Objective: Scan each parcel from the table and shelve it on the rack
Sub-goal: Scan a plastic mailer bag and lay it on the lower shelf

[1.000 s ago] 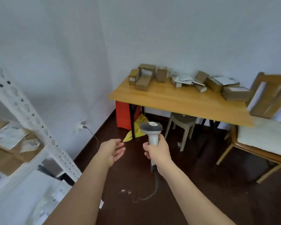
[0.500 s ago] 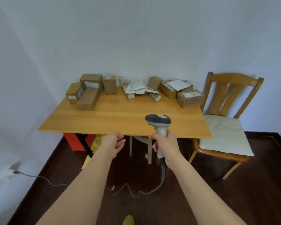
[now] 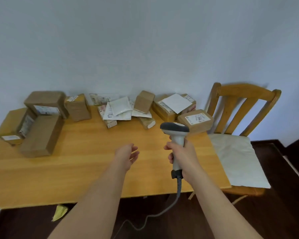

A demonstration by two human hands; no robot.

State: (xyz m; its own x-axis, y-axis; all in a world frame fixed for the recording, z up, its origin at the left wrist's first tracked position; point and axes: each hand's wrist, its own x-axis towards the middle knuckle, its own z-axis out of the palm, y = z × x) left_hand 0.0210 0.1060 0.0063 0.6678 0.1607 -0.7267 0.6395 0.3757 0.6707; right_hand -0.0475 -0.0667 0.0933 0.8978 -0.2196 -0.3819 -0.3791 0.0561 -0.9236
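Observation:
My right hand (image 3: 183, 157) grips the handle of a grey and white barcode scanner (image 3: 175, 133), held upright over the wooden table (image 3: 86, 169), its cable trailing to the floor. My left hand (image 3: 127, 155) hovers over the table with relaxed fingers, holding nothing. Several parcels line the table's far edge: brown boxes at the left (image 3: 40, 135), white mailers in the middle (image 3: 119, 107), and a labelled box (image 3: 195, 120) just behind the scanner's head. The rack is out of view.
A wooden chair (image 3: 238, 107) with a white cushion (image 3: 235, 161) stands right of the table against the wall. Dark floor lies beneath, with a yellow scrap (image 3: 60, 212) under the table's front edge.
The view has swung from the rack to the table and moved closer. Both hands now reach over the tabletop, the scanner still in my right hand.

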